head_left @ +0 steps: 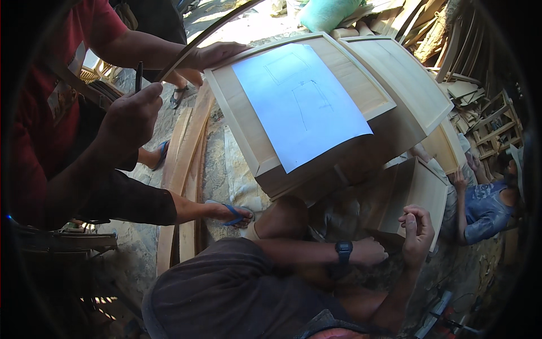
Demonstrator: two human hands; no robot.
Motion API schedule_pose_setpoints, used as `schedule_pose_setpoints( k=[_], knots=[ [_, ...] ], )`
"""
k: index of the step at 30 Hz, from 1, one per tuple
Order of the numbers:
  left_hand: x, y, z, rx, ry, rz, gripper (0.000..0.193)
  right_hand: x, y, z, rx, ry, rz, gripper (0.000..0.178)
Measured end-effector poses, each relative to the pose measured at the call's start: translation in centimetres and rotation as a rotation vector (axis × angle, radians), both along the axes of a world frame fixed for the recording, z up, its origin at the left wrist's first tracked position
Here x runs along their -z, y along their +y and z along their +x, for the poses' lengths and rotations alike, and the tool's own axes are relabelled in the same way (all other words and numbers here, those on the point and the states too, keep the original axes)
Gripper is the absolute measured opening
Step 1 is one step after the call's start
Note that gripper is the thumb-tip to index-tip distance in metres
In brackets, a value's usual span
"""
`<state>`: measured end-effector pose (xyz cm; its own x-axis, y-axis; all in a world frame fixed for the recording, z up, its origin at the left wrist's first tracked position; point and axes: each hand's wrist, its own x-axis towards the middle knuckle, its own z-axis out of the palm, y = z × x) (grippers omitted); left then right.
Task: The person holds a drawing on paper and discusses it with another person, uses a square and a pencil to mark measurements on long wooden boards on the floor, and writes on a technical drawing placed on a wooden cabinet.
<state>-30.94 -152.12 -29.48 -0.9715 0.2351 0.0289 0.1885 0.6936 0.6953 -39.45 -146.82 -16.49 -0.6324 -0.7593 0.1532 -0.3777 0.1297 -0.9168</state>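
The step in hand looks like a check of the drawing rather than work on the wood: a white sheet (333, 113) with a line sketch lies on the panelled top of a wooden case (248, 135), at about eleven o'clock from the wearer's hands. Those hands are apart, near each other: the left hand (368, 251), below a dark wristwatch (343, 252), curls into a loose fist, and the right hand (416, 230), at two o'clock from it, is raised with its fingers bent inward. Neither shows anything in its grasp. The right hand overlaps the lower edge of a small wooden box (432, 195) at twelve o'clock, but I cannot tell whether it touches. At nine o'clock from the sheet, a co-worker's fist (135, 116) grips a slim dark stick (139, 76), perhaps a pencil; at ten o'clock that person's other hand (220, 55) rests on the case's rim. Between two and three o'clock from the wearer's right hand sits a worker in a blue shirt (485, 209). Pointing to the sketch would call for a reach toward eleven o'clock, over the box; handling the box would call for uncurling the right fingers.
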Motion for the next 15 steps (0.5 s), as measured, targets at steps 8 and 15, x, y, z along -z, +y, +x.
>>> schedule_pose_setpoints(
  k=[8,15],
  knots=[
    [1.2,-0.6,-1.0,0.024,0.016,0.059,0.028,0.9,-1.7,0.9,-0.078,0.011,0.0,0.014],
    [1.9,-1.8,-0.6,0.078,-0.037,0.061,0.031,1.3,-2.7,1.7,-0.117,-0.001,0.054,0.015]
  ],
)
